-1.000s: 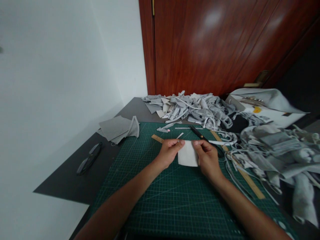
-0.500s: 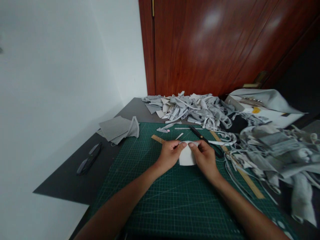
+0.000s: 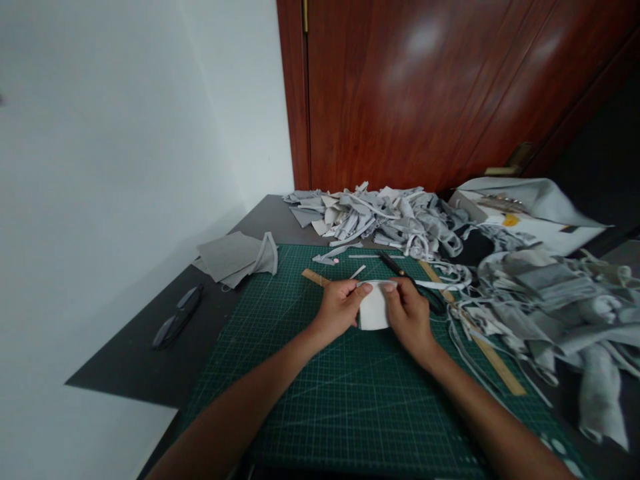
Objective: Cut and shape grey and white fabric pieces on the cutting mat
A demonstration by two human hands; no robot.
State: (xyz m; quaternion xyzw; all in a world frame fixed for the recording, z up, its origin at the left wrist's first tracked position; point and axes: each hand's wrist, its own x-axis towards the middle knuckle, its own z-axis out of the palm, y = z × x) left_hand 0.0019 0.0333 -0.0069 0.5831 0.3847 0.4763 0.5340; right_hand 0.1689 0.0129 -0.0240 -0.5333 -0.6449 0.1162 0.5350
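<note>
— So, where do the hands sit?
— Both are at the far middle of the green cutting mat [image 3: 320, 393]. The left hand [image 3: 339, 309] and right hand [image 3: 409, 315] each pinch the top edge of a small white fabric piece [image 3: 374, 312], thumbs and fingertips closed on it; its lower part rests on the mat.
— Any open room?
— Near the body the mat is bare. Leftward, dark surface [image 3: 150, 360] runs to the wall, with folded grey cloth [image 3: 235, 257] and a dark tool [image 3: 177, 325] near the edge.
— And the right?
— Crowded: grey scraps [image 3: 545, 293] spill over the mat, covering part of a wooden ruler [image 3: 493, 363]. Scissors [image 3: 405, 273] lie just beyond the right hand, handles partly hidden by it.
— Anything unclear?
— The scrap heap [image 3: 380, 220] by the door is too tangled to sort out.
</note>
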